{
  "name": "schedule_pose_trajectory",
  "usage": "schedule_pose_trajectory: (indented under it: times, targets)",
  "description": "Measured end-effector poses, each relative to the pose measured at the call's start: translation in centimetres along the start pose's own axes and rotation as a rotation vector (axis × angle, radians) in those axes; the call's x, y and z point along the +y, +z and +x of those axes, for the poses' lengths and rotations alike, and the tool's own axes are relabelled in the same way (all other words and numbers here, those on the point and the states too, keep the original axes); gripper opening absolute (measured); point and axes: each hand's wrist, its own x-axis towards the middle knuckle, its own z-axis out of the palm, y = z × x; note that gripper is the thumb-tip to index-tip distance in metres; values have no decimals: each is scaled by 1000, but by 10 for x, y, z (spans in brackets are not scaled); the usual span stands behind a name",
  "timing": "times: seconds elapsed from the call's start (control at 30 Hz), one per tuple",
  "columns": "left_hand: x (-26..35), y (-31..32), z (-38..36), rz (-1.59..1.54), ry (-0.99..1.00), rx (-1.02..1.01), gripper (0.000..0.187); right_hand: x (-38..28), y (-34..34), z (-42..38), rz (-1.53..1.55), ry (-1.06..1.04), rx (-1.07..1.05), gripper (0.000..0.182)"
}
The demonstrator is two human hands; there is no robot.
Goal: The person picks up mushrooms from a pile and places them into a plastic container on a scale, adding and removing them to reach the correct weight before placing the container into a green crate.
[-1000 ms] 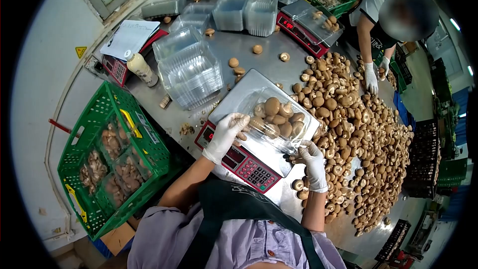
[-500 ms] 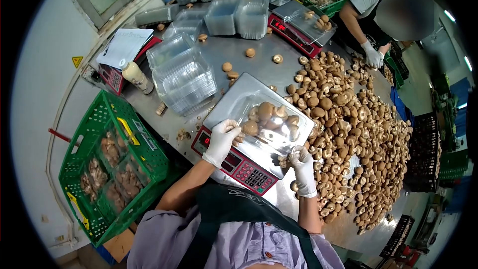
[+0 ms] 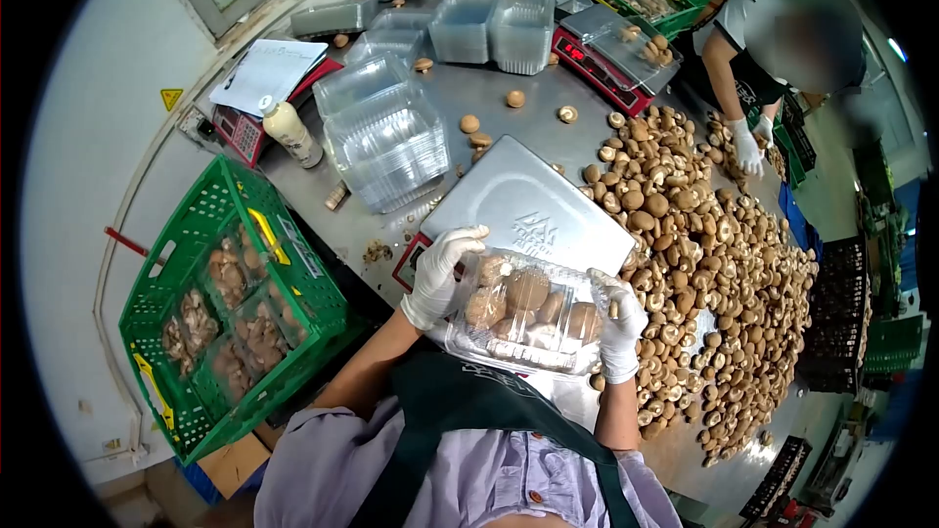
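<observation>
Between my two gloved hands is a clear plastic clamshell box [image 3: 528, 352] with several brown mushrooms [image 3: 528, 289] inside. My left hand [image 3: 442, 274] grips its left side, fingers bent over the edge. On the right side, my right hand [image 3: 618, 325] is closed on the box's edge. The box is tilted toward me, in front of the bare metal pan of the scale [image 3: 533, 220]. It hides most of the scale's red keypad side. Whether the lid is fastened cannot be made out.
A large heap of mushrooms [image 3: 714, 303] covers the right of the table. Stacked clear boxes [image 3: 386, 152] and a bottle [image 3: 291, 132] stand at the left. A green crate [image 3: 333, 328] holds filled packs. Across the table, a person with gloved hands [image 3: 748, 145] works by a second scale [image 3: 597, 68].
The box of mushrooms has come off the scale pan toward my body, carried by both hands. The view has shifted slightly. The other person's hands have moved at the heap.
</observation>
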Motion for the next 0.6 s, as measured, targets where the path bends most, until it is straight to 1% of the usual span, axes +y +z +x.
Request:
schedule_pose_trajectory:
  times: [0.03, 0.17, 0.23, 0.3, 0.4, 0.5, 0.53, 0.57, 0.6]
  targets:
    - [-1, 0, -2, 16, 32, 6, 38, 7, -1, -6, -3, 12, -27, 25]
    - [-1, -4, -9, 38, -13, 53, 39, 3, 3, -4, -69, 0, -61, 26]
    - [-3, -8, -12, 56, 31, 76, 37, -1, 7, -3, -83, -2, -84, 27]
    - [-2, -15, -14, 55, 51, 94, 39, -11, 10, 4, -133, -55, -36, 29]
    - [-5, -22, -18, 135, 134, 120, 39, -20, 14, 12, -131, -139, -2, 29]
    - [1, -32, -17, 121, 107, 99, 37, -18, 15, 9, -126, -165, -15, 28]
    - [5, -30, -17, 9, -16, 118, 24, -16, 15, 7, -153, -115, -79, 27]
    - [0, -29, -22, -140, -122, 67, 30, -14, 16, 5, -175, -68, -145, 26]
    - [5, -23, -23, -489, -395, 182, 33, -10, 18, 0, -66, -14, -200, 27]
